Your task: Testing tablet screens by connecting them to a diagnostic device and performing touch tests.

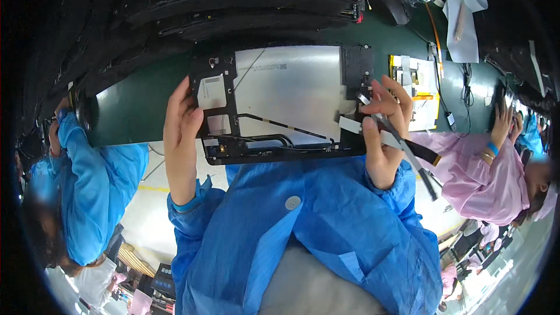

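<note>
An opened tablet housing (286,87) is held up in front of my chest, with a large silver plate inside a black frame. Thin cables run along the plate's lower part. My left hand (185,119) grips the housing's left edge, thumb in front and fingers partly hidden behind it. At the right edge is my right hand (385,122), closed around metal tweezers (417,166) whose tips point at the housing's corner. A flat ribbon cable (424,150), black with a white section, passes by the same fingers; whether they pinch it I cannot tell.
More black housings (256,0) lie in a row along the far side. A tray of parts with a yellow edge (424,90) sits to the right, near a black cable (466,90) and white paper (462,29). Co-workers in blue (99,181) and pink (484,175) sit on either side.
</note>
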`<action>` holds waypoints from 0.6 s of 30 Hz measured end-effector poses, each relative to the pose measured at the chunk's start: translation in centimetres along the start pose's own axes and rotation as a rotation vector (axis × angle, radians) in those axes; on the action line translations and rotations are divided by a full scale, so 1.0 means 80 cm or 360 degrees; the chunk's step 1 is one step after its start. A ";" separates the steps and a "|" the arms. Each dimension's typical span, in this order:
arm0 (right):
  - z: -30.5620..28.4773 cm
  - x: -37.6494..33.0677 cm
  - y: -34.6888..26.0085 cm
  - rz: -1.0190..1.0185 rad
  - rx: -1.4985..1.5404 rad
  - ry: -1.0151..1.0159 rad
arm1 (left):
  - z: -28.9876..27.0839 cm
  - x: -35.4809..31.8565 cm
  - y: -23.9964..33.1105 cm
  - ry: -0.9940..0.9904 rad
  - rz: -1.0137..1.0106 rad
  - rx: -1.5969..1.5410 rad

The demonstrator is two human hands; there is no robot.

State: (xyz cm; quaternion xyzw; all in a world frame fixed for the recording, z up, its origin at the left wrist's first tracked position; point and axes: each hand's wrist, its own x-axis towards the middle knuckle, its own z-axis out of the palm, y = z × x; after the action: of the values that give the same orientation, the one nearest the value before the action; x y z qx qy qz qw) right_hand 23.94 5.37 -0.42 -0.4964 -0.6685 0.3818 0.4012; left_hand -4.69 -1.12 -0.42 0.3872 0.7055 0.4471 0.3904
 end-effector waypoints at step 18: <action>-0.024 0.021 -0.011 -0.0275 -0.0110 -0.0675 | -0.008 0.013 0.048 0.0306 -0.0028 -0.0134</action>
State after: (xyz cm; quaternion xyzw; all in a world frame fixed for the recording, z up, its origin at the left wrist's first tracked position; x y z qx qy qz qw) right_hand 25.03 7.05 1.38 -0.3595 -0.7905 0.4187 0.2656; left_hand -4.95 0.72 3.14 0.3195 0.7236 0.5082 0.3407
